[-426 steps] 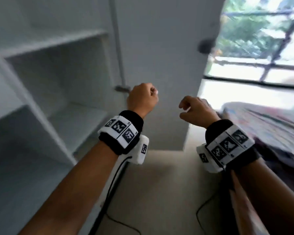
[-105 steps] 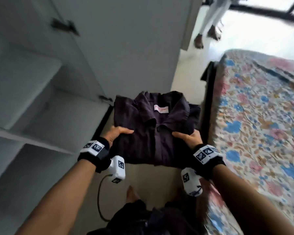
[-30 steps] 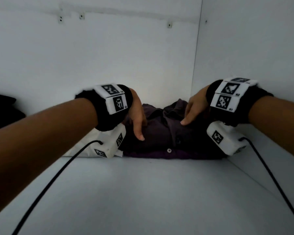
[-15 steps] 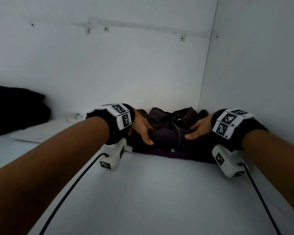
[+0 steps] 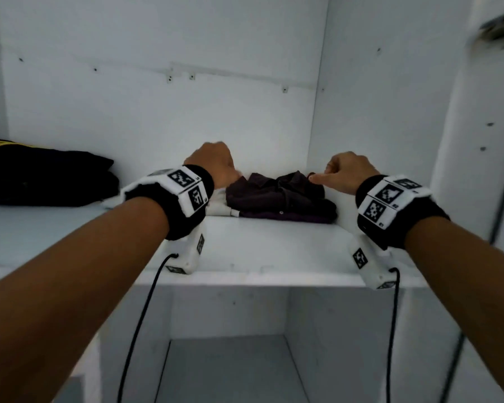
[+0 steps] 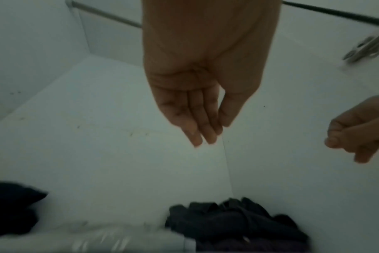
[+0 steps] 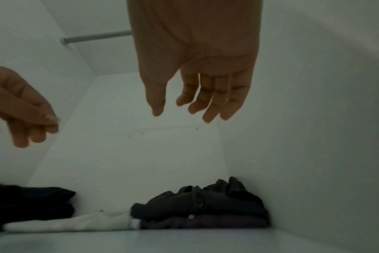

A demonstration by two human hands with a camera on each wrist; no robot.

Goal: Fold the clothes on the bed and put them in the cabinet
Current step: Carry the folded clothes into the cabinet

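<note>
Folded dark purple shirt lies in the right back corner of the white cabinet shelf, against the side wall. Left hand and right hand hover above it, fingers loose, holding nothing

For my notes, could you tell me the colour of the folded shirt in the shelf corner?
Dark purple folded shirt, clearest in the head view.

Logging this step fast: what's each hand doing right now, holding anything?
Left hand: open, fingers straight, holding nothing, above the folded dark shirt.
Right hand: open, fingers loosely relaxed, holding nothing.
</note>
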